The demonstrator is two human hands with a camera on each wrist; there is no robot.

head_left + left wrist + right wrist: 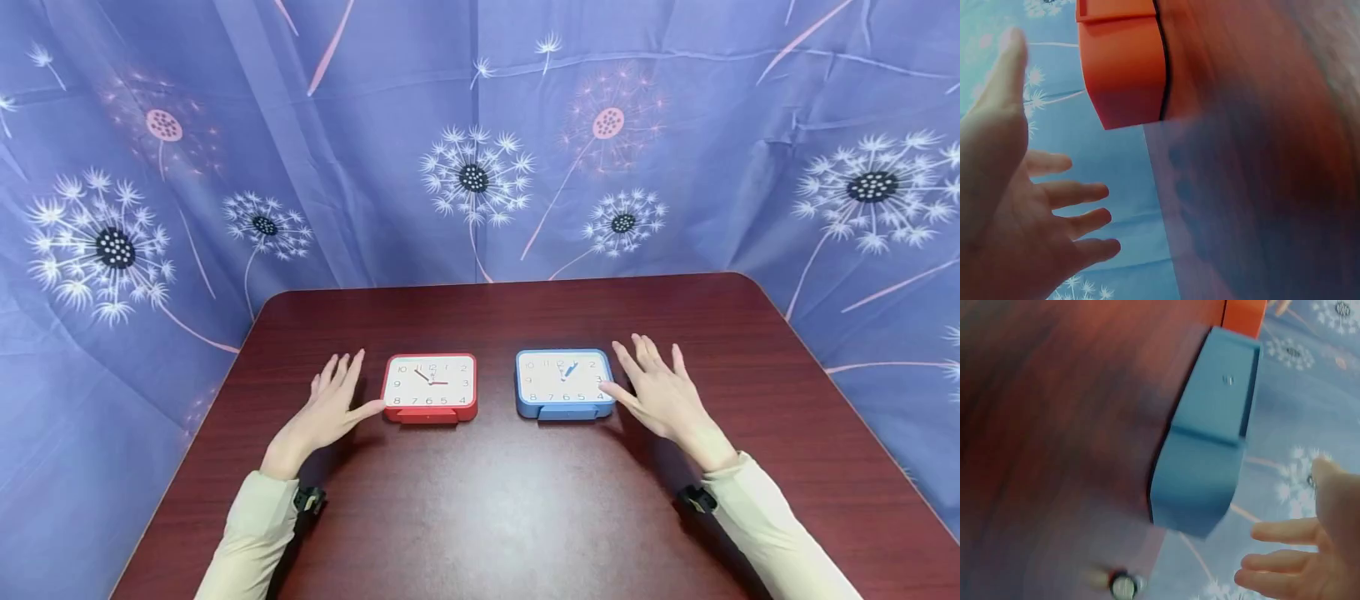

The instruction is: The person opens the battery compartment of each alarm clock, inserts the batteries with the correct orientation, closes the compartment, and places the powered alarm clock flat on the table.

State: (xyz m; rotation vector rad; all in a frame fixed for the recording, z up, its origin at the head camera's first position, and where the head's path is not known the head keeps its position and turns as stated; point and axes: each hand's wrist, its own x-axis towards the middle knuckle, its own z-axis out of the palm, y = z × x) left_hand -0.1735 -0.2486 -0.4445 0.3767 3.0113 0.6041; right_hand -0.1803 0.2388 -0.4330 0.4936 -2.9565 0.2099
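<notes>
A red alarm clock (pixel 431 385) with a white dial lies face up on the table. My left hand (pixel 324 417) is at its left side, fingers spread, the thumb tip overlapping the clock's left edge in the head view. In the left wrist view a gap shows between the thumb and the red casing (pixel 1124 69). To the right is a blue alarm clock (pixel 565 382), also face up with a white dial. My right hand (pixel 667 404) is beside it, fingers extended, its thumb overlapping the dial's right edge in the head view. The right wrist view shows the blue casing (pixel 1200 469) apart from the fingers.
The dark red-brown wooden table (pixel 495 517) has rounded far corners. Behind it and along both sides hangs a blue curtain (pixel 360 167) printed with dandelions. Small black devices (pixel 309 500) are strapped at both wrists, over light sleeves.
</notes>
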